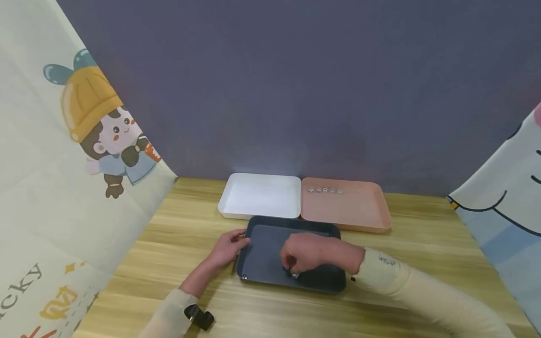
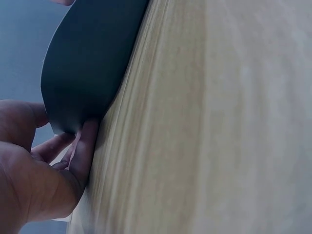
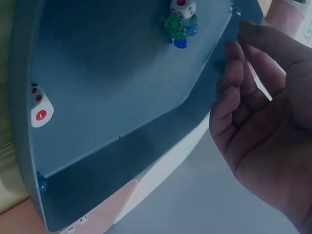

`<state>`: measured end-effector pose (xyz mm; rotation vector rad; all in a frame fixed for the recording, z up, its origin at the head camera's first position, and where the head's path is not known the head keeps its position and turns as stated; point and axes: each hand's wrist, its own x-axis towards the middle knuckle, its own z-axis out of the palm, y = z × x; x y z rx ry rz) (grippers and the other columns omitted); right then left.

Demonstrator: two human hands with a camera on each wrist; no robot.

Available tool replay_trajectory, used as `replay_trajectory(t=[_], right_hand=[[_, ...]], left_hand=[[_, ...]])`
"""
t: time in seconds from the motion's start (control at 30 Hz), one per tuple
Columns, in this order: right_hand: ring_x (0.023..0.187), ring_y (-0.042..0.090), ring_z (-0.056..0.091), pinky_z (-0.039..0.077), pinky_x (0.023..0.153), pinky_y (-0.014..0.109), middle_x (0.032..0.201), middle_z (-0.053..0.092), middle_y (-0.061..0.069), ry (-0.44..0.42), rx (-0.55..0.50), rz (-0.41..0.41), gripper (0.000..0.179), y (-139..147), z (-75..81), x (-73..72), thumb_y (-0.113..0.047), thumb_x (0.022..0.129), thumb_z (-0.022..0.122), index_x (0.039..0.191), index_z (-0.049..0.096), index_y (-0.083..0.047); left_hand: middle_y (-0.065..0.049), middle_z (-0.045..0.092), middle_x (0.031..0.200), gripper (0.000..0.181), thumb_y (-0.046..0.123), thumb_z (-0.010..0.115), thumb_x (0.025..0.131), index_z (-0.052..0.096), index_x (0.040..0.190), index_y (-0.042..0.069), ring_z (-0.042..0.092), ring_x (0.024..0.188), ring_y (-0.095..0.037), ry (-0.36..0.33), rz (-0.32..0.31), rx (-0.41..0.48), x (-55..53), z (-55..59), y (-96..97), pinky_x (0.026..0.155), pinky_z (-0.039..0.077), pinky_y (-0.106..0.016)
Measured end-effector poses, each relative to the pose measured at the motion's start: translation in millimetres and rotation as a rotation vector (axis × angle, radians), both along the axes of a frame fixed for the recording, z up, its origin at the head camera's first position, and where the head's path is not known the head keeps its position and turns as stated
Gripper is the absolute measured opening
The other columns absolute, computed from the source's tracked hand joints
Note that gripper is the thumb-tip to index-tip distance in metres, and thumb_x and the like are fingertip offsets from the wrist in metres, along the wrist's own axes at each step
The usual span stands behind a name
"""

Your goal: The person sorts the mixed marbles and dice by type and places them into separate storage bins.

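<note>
A dark blue-grey tray [image 1: 263, 251] lies on the wooden table. My left hand [image 1: 228, 247] grips its left edge, thumb at the rim and fingers [image 2: 87, 141] against the outer wall. Above the tray's middle is my right hand [image 1: 306, 253], its fingers [image 3: 229, 100] loosely curved with nothing visible between them. Below it, a white die [image 3: 183, 8] sits beside green glass beads [image 3: 175, 27] and a blue bead [image 3: 180, 43]. Another die [image 3: 42, 108] lies by the tray wall, with a blue bead [image 3: 42, 183] in the corner. A clear bead [image 1: 244, 277] rests at the front left corner.
Behind the dark tray, a white tray [image 1: 262, 195] and a pink tray [image 1: 359, 206] stand side by side. Several small dice [image 1: 325, 190] form a row in the pink one. A dark grey wall [image 1: 296, 94] rises at the table's back, with printed cloths on both sides.
</note>
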<state>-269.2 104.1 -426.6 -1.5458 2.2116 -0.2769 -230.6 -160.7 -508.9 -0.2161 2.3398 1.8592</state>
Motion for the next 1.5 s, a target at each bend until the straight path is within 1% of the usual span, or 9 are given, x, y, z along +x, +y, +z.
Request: replay_trajectory(t=[0.3, 0.47, 0.57, 0.77, 1.0, 1.13, 1.17, 1.4, 1.5], right_hand=[[0.061, 0.003, 0.051, 0.045, 0.055, 0.022, 0.076, 0.06, -0.014, 0.126, 0.155, 0.003, 0.016, -3.2, -13.1, 3.2, -0.009, 0.078, 0.08, 0.085, 0.073, -0.022], [0.063, 0.004, 0.054, 0.046, 0.054, 0.023, 0.077, 0.062, -0.014, 0.166, 0.174, -0.001, 0.02, -4.7, -21.1, 1.1, -0.007, 0.075, 0.082, 0.083, 0.074, -0.024], [0.065, 0.002, 0.055, 0.046, 0.055, 0.021, 0.078, 0.063, -0.016, 0.145, 0.161, 0.01, 0.019, -4.0, -27.2, -3.2, -0.011, 0.074, 0.084, 0.082, 0.075, -0.026], [0.07, -0.001, 0.054, 0.046, 0.06, 0.019, 0.08, 0.061, -0.019, -0.016, 0.076, 0.02, 0.014, 0.9, -31.6, -15.8, -0.015, 0.076, 0.083, 0.079, 0.075, -0.027], [0.082, 0.001, 0.057, 0.049, 0.073, 0.023, 0.092, 0.061, -0.02, -0.102, -0.058, -0.014, 0.01, 8.6, -16.2, -26.9, -0.02, 0.084, 0.077, 0.087, 0.072, -0.028], [0.068, 0.006, 0.056, 0.048, 0.07, 0.026, 0.097, 0.065, -0.016, -0.111, -0.116, -0.059, 0.008, 17.8, -6.8, -32.1, -0.019, 0.088, 0.072, 0.095, 0.072, -0.023], [0.066, 0.007, 0.055, 0.048, 0.069, 0.026, 0.1, 0.065, -0.015, -0.104, -0.127, -0.071, 0.008, 20.7, -5.1, -34.0, -0.019, 0.088, 0.072, 0.096, 0.072, -0.023], [0.093, 0.015, 0.061, 0.049, 0.077, 0.035, 0.112, 0.067, -0.001, -0.046, -0.235, -0.178, 0.008, 41.7, 5.8, -55.4, -0.019, 0.088, 0.071, 0.097, 0.071, -0.021], [0.099, 0.021, 0.06, 0.049, 0.08, 0.042, 0.114, 0.067, 0.005, -0.075, -0.285, -0.259, 0.009, 51.8, 7.9, -69.9, -0.017, 0.09, 0.069, 0.098, 0.072, -0.016]], left_hand=[[-0.016, 0.062, 0.102, 0.045, 0.016, 0.064, 0.095, 0.054, 0.135, 0.0, 0.061, 0.079, -0.021, 0.005, -0.003, 0.019, -4.4, -3.4, 2.0, 0.059, 0.054, -0.034], [-0.015, 0.062, 0.099, 0.044, 0.015, 0.065, 0.094, 0.056, 0.134, 0.0, 0.059, 0.077, -0.02, 0.007, 0.016, 0.001, -3.7, -2.2, 1.4, 0.058, 0.053, -0.034], [-0.015, 0.061, 0.099, 0.043, 0.016, 0.064, 0.095, 0.056, 0.134, 0.0, 0.059, 0.077, -0.02, -0.001, 0.017, -0.018, -2.1, -1.6, 1.6, 0.058, 0.053, -0.034], [-0.015, 0.061, 0.099, 0.044, 0.016, 0.063, 0.095, 0.055, 0.135, 0.0, 0.059, 0.077, -0.02, -0.018, 0.011, -0.003, -1.4, -3.2, 1.3, 0.058, 0.053, -0.034], [-0.017, 0.06, 0.098, 0.043, 0.013, 0.062, 0.096, 0.054, 0.135, -0.002, 0.058, 0.075, -0.021, -0.001, 0.008, -0.008, -1.4, 3.1, 2.9, 0.055, 0.051, -0.032], [-0.019, 0.061, 0.1, 0.042, 0.012, 0.061, 0.096, 0.054, 0.135, -0.003, 0.059, 0.077, -0.023, -0.004, 0.019, -0.019, -0.3, 3.7, 4.5, 0.056, 0.052, -0.033], [-0.018, 0.061, 0.1, 0.043, 0.013, 0.062, 0.096, 0.054, 0.135, -0.002, 0.058, 0.077, -0.022, -0.006, 0.019, -0.017, -1.7, -0.2, 3.1, 0.056, 0.052, -0.033], [-0.015, 0.06, 0.099, 0.044, 0.016, 0.064, 0.094, 0.056, 0.135, 0.001, 0.057, 0.074, -0.02, -0.013, 0.011, -0.001, 0.3, 0.9, 1.7, 0.056, 0.052, -0.032], [-0.015, 0.059, 0.098, 0.044, 0.017, 0.064, 0.094, 0.056, 0.135, 0.002, 0.057, 0.074, -0.019, -0.012, 0.015, -0.002, -0.3, 0.0, 0.7, 0.057, 0.052, -0.032]])
